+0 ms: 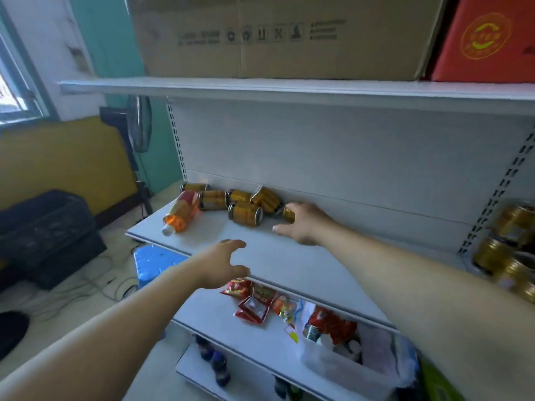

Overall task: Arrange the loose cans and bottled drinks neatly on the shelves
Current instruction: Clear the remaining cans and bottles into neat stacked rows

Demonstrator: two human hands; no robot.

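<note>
On the middle shelf (289,264), the right hand (304,224) reaches in to a gold can (289,212) lying on its side near the back panel. Its fingers drape over the can and hide most of it, while the thumb (278,228) is spread away toward the shelf front, so I cannot tell whether the hand actually grips the can or only rests on it. The left hand (223,261) hovers at the front edge of the same shelf with fingers spread and relaxed, holding nothing, well short of the drinks. Just left of the right hand's can, five more gold cans (245,214) lie tumbled in a loose cluster at the back left of the shelf. Beside them an orange drink bottle (182,212) lies on its side with its white cap pointing toward the front edge. The cans' dark lettering and the bottle's red and yellow label are too blurred to read. On the upper shelf (260,88) sits a cardboard box (275,36) printed with a row of handling symbols and lines of text that cannot be made out. Next to it is a red box (486,39) with a round gold emblem, cut off by the frame. More gold tins (506,247) at the far right are smeared by blur. Red snack packets (252,302) lie on the shelf below.
</note>
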